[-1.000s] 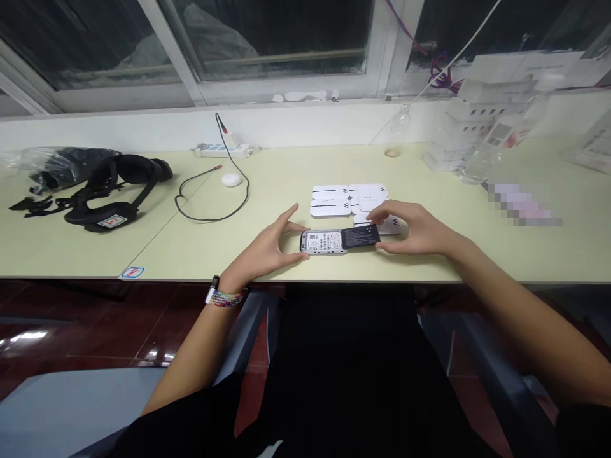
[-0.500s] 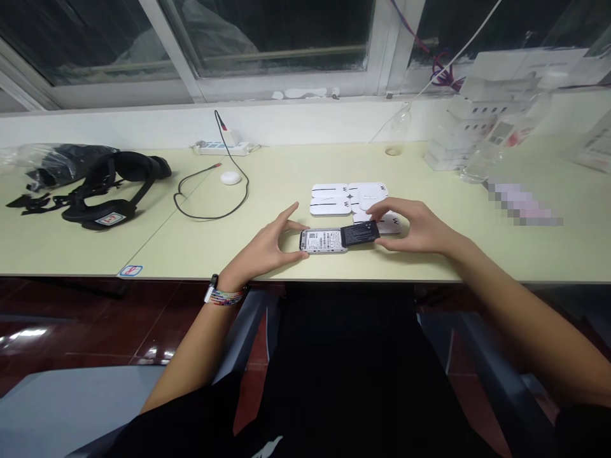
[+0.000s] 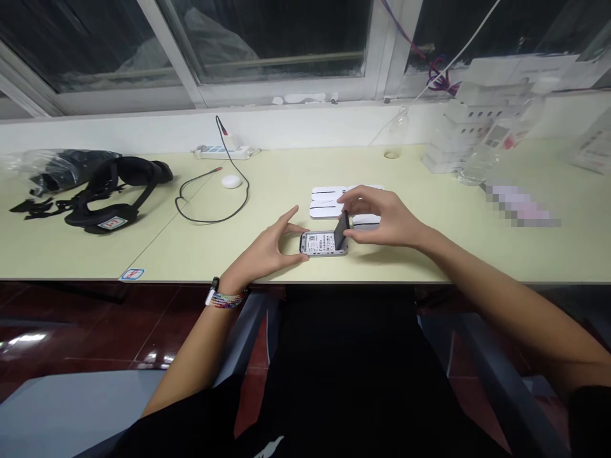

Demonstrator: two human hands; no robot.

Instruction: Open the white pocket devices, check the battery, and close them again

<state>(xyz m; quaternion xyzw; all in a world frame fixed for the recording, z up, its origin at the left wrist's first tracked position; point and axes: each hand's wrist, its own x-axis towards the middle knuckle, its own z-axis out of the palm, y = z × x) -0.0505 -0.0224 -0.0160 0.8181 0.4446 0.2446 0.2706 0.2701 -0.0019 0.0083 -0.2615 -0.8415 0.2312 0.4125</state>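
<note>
One device (image 3: 317, 243) lies open, label up, on the table (image 3: 272, 181). Left hand (image 3: 270, 251): grip spread to the device's width, holding its left end, apparently to steady it. Right hand (image 3: 384, 216): grip parted about the battery's width, holding the battery (image 3: 342, 230) steeply tilted at the device's right end, presumably to control its angle. White covers (image 3: 327, 210) lie just behind, clear of the label.

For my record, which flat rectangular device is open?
The grey-edged rectangular device held by the left hand: its white inner label shows. The white, black-striped devices behind look closed.
</note>
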